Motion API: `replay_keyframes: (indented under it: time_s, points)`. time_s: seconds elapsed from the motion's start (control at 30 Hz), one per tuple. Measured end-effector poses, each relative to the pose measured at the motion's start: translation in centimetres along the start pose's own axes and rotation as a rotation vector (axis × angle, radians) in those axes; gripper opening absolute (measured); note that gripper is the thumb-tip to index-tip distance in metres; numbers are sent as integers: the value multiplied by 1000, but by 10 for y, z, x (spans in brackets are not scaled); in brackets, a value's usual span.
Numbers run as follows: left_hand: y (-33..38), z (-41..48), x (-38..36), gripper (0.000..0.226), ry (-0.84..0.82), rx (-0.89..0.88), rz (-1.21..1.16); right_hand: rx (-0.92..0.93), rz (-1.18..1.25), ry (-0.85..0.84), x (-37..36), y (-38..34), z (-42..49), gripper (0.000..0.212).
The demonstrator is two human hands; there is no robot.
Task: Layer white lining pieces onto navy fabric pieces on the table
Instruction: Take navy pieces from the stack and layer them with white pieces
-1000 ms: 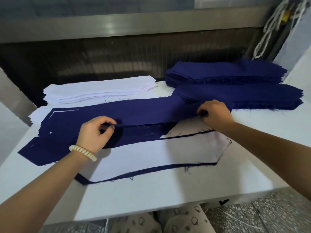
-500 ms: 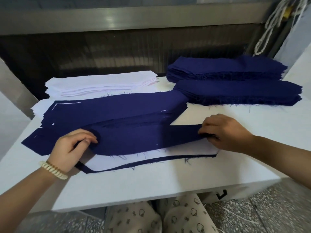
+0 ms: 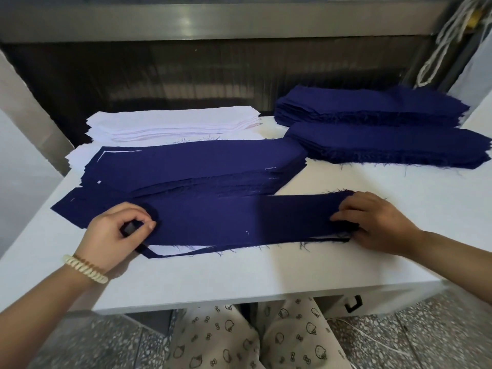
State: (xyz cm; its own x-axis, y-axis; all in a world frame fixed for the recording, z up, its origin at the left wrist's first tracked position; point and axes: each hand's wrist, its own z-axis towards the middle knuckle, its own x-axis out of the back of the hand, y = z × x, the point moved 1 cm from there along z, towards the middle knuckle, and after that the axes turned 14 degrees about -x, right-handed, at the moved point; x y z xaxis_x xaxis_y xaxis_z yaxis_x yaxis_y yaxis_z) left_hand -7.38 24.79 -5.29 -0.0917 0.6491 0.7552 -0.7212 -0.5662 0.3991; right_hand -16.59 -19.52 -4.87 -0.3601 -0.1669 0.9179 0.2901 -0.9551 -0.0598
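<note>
Fingers [image 3: 146, 224] of left hand [image 3: 114, 235]: curled, pinching a small fold at the left end of the top navy piece [image 3: 239, 219]. Right hand [image 3: 378, 225]: fingers together, curled over the piece's right end; the thumb lies low at the edge and its grip underneath is hidden.

The piece lies flat at the near middle of the table [image 3: 266, 278], covering a white lining piece [image 3: 175, 249]; only a thin sliver shows along the near edge. Under that, another navy piece [image 3: 151, 253] is seen as a narrow border, its extent not readable.

Behind, touching: a layered navy-and-white stack [image 3: 199, 161]; layer count unclear. Far left: white lining stack [image 3: 173, 123]. Far right: two navy stacks [image 3: 386, 129], frayed edges.

Left wrist: beaded bracelet [image 3: 85, 269]. Both forearms are cut off by the frame. Patterned trousers [image 3: 266, 336] show below the table edge.
</note>
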Motion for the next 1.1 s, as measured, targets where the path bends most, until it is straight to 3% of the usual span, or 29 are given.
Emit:
replay_keyframes:
  time_s: [0.07, 0.2, 0.43, 0.63, 0.93, 1.03, 1.1]
  points:
    - [-2, -4, 2, 26, -20, 8, 6, 12, -12, 50, -3, -1, -5, 25]
    - [3, -7, 2, 6, -86, -19, -1, -39, 1, 114, -8, -2, -10, 28]
    - [6, -9, 2, 38, -122, -6, 45, -18, -5, 136, -8, -3, -14, 33]
    - [7, -11, 5, 38, -95, -23, 28, -51, 15, 168, -10, 1, -18, 31]
    - [8, -11, 4, 37, -106, -15, 44, -74, 147, -35, 4, -8, -14, 41]
    - [6, -11, 4, 45, -46, 8, 210, -196, 116, 8, 3, -9, -14, 37]
    - [3, -10, 4, 57, -61, 86, 395, -371, 28, 8, -4, -7, -12, 38]
